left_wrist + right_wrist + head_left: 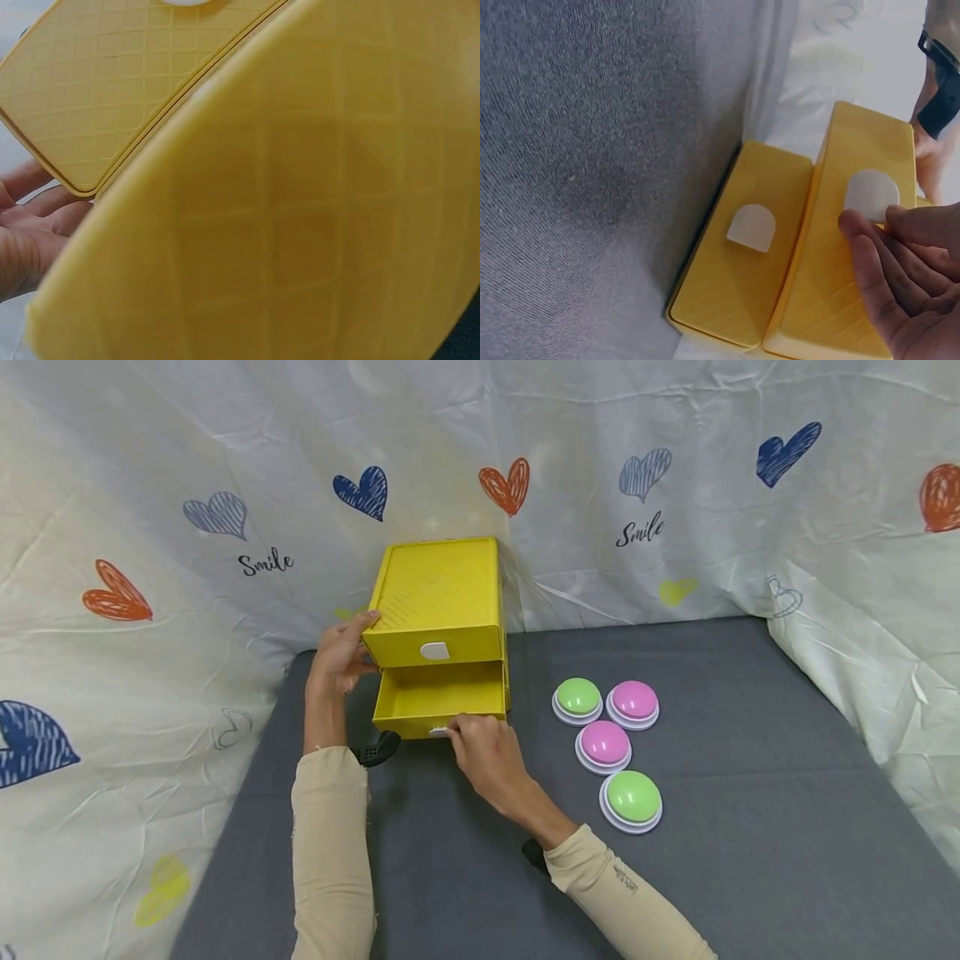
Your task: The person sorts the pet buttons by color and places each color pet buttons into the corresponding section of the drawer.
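A yellow drawer unit [442, 581] stands against the backdrop, its top drawer [397, 649] closed. Below that, a drawer [408, 727] is pulled out, and its inside shows nothing in it. My right hand [491, 758] pinches this drawer's white handle [870, 191] between thumb and fingers. Under it, the right wrist view shows a lower drawer [727, 292] closed, with its own white tab [753, 227]. At the unit's left side, my left hand [343, 653] rests with its fingers against the side and front top corner. The pulled-out drawer partly hides those fingers in the left wrist view.
Right of the unit, green dome buttons [578, 696] and pink dome buttons [634, 699] on white bases sit grouped on the dark grey table cloth [750, 827]. A white sheet [562, 410] printed with hearts hangs behind and along the sides.
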### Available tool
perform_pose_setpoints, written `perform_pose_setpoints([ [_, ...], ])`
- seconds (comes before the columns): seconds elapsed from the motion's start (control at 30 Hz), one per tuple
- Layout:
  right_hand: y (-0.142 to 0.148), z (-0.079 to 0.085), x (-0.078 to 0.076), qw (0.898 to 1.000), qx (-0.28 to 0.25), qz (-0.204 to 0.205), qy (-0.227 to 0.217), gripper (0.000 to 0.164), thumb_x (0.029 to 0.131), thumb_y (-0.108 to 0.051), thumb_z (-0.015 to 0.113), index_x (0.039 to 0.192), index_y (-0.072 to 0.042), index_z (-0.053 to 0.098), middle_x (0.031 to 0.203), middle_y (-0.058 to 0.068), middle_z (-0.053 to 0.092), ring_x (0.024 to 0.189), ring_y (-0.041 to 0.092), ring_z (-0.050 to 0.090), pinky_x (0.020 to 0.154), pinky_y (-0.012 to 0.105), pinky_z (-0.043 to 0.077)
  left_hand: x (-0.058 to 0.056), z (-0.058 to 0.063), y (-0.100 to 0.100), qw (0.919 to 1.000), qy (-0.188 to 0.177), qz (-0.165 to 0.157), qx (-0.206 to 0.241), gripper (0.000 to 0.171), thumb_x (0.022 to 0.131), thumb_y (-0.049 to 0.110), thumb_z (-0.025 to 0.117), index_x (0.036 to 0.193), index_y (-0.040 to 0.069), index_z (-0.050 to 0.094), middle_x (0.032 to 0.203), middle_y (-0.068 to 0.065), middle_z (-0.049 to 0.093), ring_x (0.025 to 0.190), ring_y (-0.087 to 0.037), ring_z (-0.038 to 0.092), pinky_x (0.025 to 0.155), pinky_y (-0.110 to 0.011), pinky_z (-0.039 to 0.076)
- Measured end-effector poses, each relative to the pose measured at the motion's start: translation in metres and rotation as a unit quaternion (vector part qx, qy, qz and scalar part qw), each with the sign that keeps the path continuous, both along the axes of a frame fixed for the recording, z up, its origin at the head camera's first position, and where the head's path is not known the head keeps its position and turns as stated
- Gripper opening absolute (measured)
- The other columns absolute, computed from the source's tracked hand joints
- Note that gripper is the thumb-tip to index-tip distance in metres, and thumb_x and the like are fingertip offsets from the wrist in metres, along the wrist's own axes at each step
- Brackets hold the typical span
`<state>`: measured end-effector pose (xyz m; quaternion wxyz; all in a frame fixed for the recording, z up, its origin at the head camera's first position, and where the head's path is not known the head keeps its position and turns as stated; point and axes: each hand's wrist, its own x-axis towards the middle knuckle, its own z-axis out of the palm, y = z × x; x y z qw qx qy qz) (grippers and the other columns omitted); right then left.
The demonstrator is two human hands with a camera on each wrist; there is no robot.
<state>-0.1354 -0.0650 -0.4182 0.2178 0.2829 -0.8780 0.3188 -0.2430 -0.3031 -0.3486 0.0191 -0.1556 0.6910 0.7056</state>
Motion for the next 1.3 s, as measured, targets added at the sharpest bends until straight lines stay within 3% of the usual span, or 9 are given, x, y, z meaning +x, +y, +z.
perform_pose_setpoints([
  [0.4,0.002,-0.003,0.008,1.0,-0.012,0.006,0.004,0.007,0.085,-0.019,0.066,0.085,-0.013,0.068,0.07,-0.006,0.061,0.053,0.004,0.049,0.052,0.018,0.043,0.0,-0.001,0.0,1.0,-0.002,0.006,0.005,0.077,0.074,0.05,0.071,0.13,0.006,0.044,0.114,-0.008,0.053,0.099,-0.021,0.059,0.066,-0.038,0.052],
  [0.5,0.004,-0.002,0.008,0.999,-0.016,0.024,-0.016,0.007,0.085,-0.019,0.066,0.087,-0.013,0.068,0.071,-0.006,0.061,0.053,0.003,0.048,0.051,0.017,0.042,0.001,0.0,0.0,1.0,-0.006,0.006,-0.003,0.081,0.073,0.052,0.07,0.134,0.006,0.041,0.116,-0.008,0.052,0.1,-0.02,0.058,0.067,-0.036,0.053],
  [0.67,0.021,0.017,0.007,0.995,-0.009,0.061,-0.077,0.008,0.086,-0.021,0.064,0.086,-0.014,0.069,0.07,-0.009,0.058,0.055,0.001,0.047,0.052,0.015,0.039,0.001,0.0,0.001,1.0,-0.003,0.007,0.004,0.078,0.073,0.05,0.071,0.131,0.006,0.044,0.114,-0.008,0.053,0.097,-0.019,0.06,0.066,-0.037,0.053],
  [0.77,0.037,0.034,0.003,0.994,-0.033,0.063,-0.087,0.009,0.087,-0.02,0.063,0.082,-0.015,0.069,0.069,-0.01,0.058,0.056,0.001,0.049,0.053,0.015,0.041,0.001,-0.001,0.002,0.9999,0.002,0.008,0.006,0.076,0.074,0.049,0.071,0.13,0.006,0.045,0.112,-0.008,0.054,0.093,-0.018,0.061,0.065,-0.037,0.053],
  [0.9,0.063,0.057,-0.011,0.994,-0.087,0.032,-0.065,0.009,0.086,-0.017,0.063,0.08,-0.013,0.069,0.069,-0.007,0.06,0.058,0.003,0.052,0.056,0.017,0.045,0.0,0.0,0.001,0.9999,0.006,0.006,0.006,0.076,0.074,0.049,0.071,0.131,0.006,0.044,0.11,-0.008,0.055,0.089,-0.017,0.063,0.063,-0.036,0.053],
  [1.0,0.083,0.066,-0.029,0.995,-0.086,-0.016,-0.053,0.008,0.086,-0.017,0.063,0.084,-0.011,0.069,0.074,-0.004,0.061,0.064,0.007,0.055,0.06,0.022,0.046,-0.001,0.0,-0.001,0.9999,0.01,0.004,0.007,0.076,0.075,0.049,0.07,0.131,0.006,0.043,0.11,-0.007,0.055,0.09,-0.018,0.062,0.062,-0.036,0.052],
  [1.17,0.113,0.059,-0.057,0.991,-0.001,-0.086,-0.103,0.016,0.087,-0.016,0.064,0.101,-0.009,0.067,0.092,0.003,0.064,0.078,0.016,0.06,0.065,0.032,0.048,0.0,-0.001,-0.001,0.9999,0.006,0.002,0.009,0.075,0.075,0.049,0.07,0.13,0.006,0.045,0.112,-0.007,0.054,0.094,-0.019,0.061,0.064,-0.038,0.052],
  [1.3,0.129,0.04,-0.074,0.977,0.084,-0.094,-0.175,0.03,0.084,-0.013,0.065,0.114,-0.008,0.062,0.105,0.012,0.06,0.093,0.029,0.058,0.075,0.043,0.046,-0.002,-0.002,0.001,0.9999,0.001,0.002,0.01,0.073,0.075,0.049,0.07,0.128,0.006,0.045,0.111,-0.006,0.055,0.096,-0.019,0.059,0.065,-0.038,0.052],
])
